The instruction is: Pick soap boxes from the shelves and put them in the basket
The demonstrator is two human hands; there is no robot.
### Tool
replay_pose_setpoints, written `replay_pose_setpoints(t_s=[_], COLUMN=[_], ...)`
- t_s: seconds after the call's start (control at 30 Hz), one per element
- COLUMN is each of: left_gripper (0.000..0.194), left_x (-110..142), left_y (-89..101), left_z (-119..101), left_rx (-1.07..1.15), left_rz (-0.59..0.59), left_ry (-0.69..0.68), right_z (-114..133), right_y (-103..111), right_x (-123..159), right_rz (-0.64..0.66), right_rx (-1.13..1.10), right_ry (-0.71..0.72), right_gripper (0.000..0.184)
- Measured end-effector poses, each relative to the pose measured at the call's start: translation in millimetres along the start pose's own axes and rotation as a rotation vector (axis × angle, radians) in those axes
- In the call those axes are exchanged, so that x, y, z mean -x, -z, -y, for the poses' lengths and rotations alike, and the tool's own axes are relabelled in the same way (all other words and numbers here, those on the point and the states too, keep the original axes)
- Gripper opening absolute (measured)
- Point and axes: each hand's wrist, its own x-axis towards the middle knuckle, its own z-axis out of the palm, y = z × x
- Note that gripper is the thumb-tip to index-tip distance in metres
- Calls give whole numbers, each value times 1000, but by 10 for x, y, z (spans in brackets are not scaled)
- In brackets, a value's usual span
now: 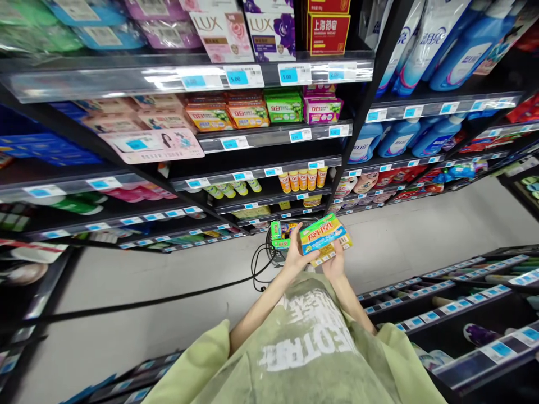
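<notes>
Both my hands hold a small stack of flat soap packs (323,238) in front of my chest, green and yellow with red lettering. My left hand (298,252) wraps round the stack's left end, thumb on top. My right hand (334,262) supports it from beneath at the right, fingers curled under the lower yellow pack. Just beyond my hands a wire shopping basket (275,251) stands on the floor and holds several green and coloured packs.
Dark store shelves with blue price tags face me: boxed soaps (248,115) at chest height, Lux boxes (269,31) above, blue detergent pouches (438,39) to the right. A black cable (177,297) crosses the grey floor. Lower shelves (463,303) run along my right.
</notes>
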Motion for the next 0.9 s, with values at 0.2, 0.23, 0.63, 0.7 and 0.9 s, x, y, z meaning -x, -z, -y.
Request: replay_pose_setpoints(t_s=[0.2,0.23,0.63,0.7,0.9], left_gripper=[97,92,77,75,72], left_x=[-51,-63,-136,-151,-182], left_y=[103,119,249,250,260], left_z=[144,185,439,429,409], left_rx=[123,134,187,195,174], left_rz=[-196,-231,-355,-360,-380], left_ry=[170,217,333,332,360], right_z=[-109,-125,-224,-215,-196], right_y=[-71,-79,-66,-75,-81], right_x=[-55,-74,-150,-154,-172], right_rz=[-53,-73,-112,-98,-109], right_rx=[-56,-57,17,35,29], right_ry=[-70,-87,-161,-155,-170], right_gripper=[70,68,64,63,63])
